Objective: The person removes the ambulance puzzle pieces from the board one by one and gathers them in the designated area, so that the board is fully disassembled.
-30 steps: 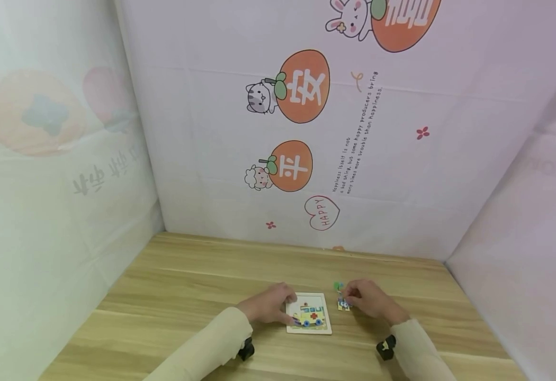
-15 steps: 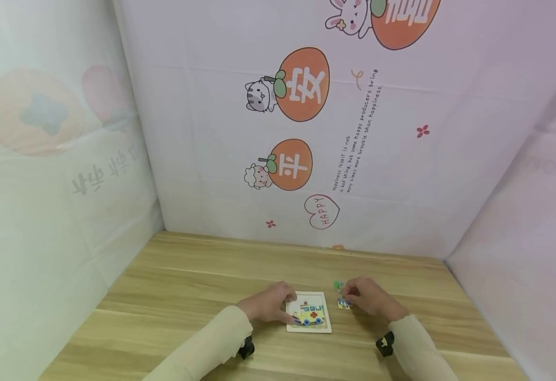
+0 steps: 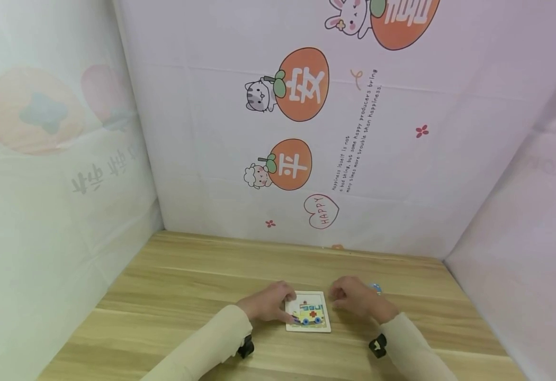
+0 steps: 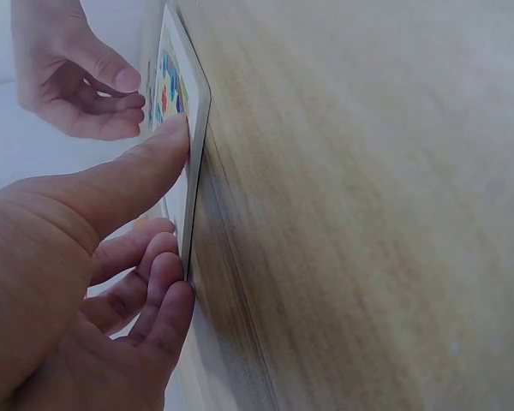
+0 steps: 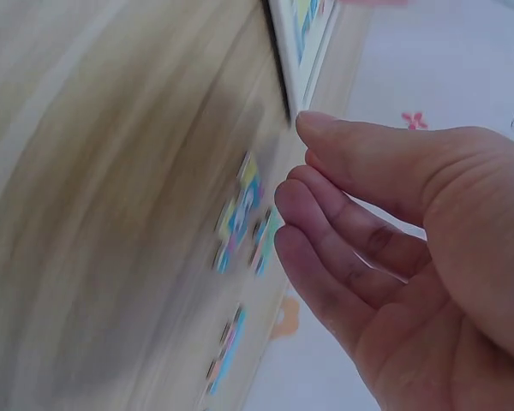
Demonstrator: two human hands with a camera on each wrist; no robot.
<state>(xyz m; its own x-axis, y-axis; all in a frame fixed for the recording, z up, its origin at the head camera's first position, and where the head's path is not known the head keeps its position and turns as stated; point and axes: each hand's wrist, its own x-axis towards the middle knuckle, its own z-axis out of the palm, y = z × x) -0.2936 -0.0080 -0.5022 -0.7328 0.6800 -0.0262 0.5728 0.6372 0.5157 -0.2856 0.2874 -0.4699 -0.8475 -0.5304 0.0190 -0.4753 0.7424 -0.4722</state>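
Note:
A white-framed jigsaw puzzle board (image 3: pixel 315 329) lies on the table, a yellow ambulance with blue wheels and a red cross partly assembled in it. My left hand (image 3: pixel 269 303) grips the board's left side; in the left wrist view its thumb lies on the frame and its fingertips touch the edge. Just right of the board hovers my right hand (image 3: pixel 358 298), fingers loosely curled, with no piece visible between thumb and fingers. Below it in the right wrist view lie a yellow-and-blue puzzle piece (image 5: pixel 242 212) and a green piece (image 5: pixel 265 243).
Another puzzle piece (image 3: pixel 375 288), light blue, lies beyond the right hand. The wooden table (image 3: pixel 202 275) ends at a white printed cloth wall (image 3: pixel 221 159) at the back, with cloth walls at both sides. Each wrist wears a black camera (image 3: pixel 378 346).
My right hand has moved left from the loose pieces to the board's right edge, uncovering the light blue piece and covering the others from the head camera. The left hand stays on the board.

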